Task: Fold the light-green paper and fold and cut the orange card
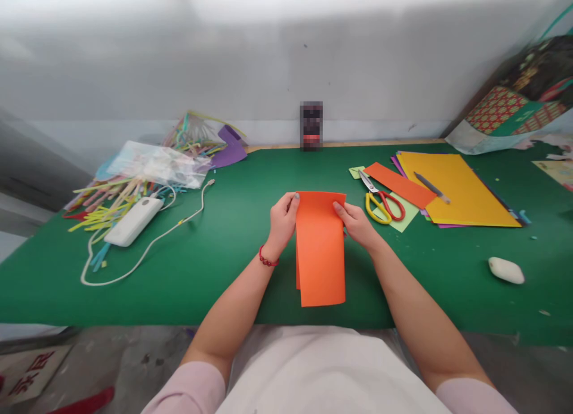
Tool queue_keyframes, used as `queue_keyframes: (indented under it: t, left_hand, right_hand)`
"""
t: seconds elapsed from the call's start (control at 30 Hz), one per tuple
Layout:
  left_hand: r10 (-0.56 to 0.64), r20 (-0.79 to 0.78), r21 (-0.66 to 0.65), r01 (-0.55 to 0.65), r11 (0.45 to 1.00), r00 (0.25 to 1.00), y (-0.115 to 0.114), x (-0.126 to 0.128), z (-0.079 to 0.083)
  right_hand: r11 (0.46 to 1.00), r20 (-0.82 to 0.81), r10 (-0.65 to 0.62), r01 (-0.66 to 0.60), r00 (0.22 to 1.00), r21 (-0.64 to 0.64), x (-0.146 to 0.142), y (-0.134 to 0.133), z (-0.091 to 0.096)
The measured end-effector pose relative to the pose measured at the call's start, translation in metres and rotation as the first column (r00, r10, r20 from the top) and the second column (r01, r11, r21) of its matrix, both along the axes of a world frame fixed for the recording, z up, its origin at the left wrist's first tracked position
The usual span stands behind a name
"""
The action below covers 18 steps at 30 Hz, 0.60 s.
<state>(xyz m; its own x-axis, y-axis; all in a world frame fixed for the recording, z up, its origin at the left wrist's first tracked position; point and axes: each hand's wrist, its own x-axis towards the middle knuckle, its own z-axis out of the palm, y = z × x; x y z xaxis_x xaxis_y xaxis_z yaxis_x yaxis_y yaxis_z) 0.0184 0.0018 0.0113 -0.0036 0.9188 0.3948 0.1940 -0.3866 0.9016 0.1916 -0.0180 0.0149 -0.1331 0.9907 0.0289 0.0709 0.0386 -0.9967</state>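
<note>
A folded sheet of orange paper (321, 253) hangs between my two hands above the green table, its fold or top edge away from me. My left hand (283, 217) pinches its upper left corner, thumb on top. At the upper right corner my right hand (356, 222) grips it, thumb on the front face and the fingers hidden behind. A second layer shows along the paper's lower left side. Just right of my right hand lie scissors (385, 207) with one yellow and one red handle, resting partly on pale green paper (405, 219).
Right of the scissors lie an orange strip (400, 185), a stack of yellow paper (465, 193) and a dark pen (430, 186). A white oval object (505, 270) sits farther right. At left are a white power bank (134, 221), its cable (147, 253) and colourful strips (94, 214).
</note>
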Motion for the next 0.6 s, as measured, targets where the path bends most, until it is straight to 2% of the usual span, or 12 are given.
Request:
queue_keyframes:
  t: [0.43,0.6]
  left_hand:
    - [-0.041,0.007,0.031,0.04,0.999,0.999,-0.0043,-0.0006,0.0047]
    - [-0.013,0.013,0.033,0.013,0.999,1.0,-0.0056,0.0002,0.0058]
  right_hand:
    - [0.998,0.063,-0.047,0.045,0.997,0.036,0.0013,0.0022,-0.0045]
    - [0.997,0.071,-0.049,0.045,0.996,0.062,0.0017,0.0025,-0.006]
